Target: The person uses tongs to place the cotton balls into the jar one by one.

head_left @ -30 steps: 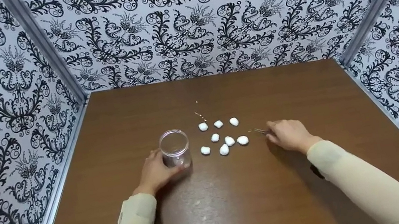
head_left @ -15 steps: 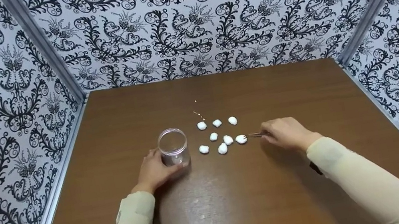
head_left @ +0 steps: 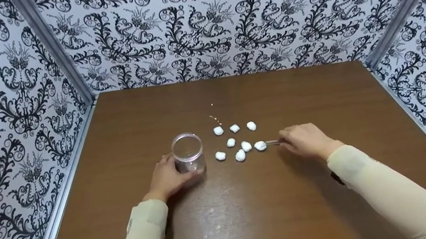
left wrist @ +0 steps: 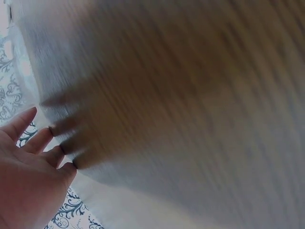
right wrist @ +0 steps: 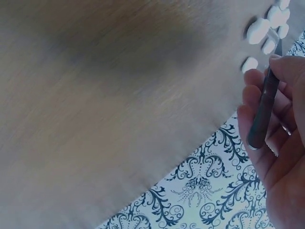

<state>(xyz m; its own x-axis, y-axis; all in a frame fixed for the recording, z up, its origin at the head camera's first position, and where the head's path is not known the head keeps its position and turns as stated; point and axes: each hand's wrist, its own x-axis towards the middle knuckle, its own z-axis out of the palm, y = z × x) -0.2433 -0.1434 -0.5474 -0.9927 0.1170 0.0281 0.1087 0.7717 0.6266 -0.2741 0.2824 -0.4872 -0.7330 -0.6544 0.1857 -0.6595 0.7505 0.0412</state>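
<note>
In the head view my left hand (head_left: 168,179) grips a clear round jar (head_left: 188,154) that stands upright and uncovered on the brown table. My right hand (head_left: 305,141) pinches metal tweezers (right wrist: 267,105), thumb on one side and fingers on the other. The tips reach the rightmost white cotton ball (head_left: 260,146) and touch it; it lies on the table. Several more cotton balls (head_left: 240,155) lie loosely spread between jar and tweezers. In the left wrist view my left hand (left wrist: 35,167) shows at the edge, and the jar cannot be made out.
The brown table (head_left: 255,216) is bounded at the back and sides by walls of black-and-white patterned covering (head_left: 206,29). Metal posts (head_left: 53,46) stand in the back corners. Small bright specks (head_left: 215,118) show on the tabletop behind the cotton balls.
The tweezers have moved left to the rightmost cotton ball; their spread tips met it half a second ago and now look closer together. The left hand keeps its grip on the jar.
</note>
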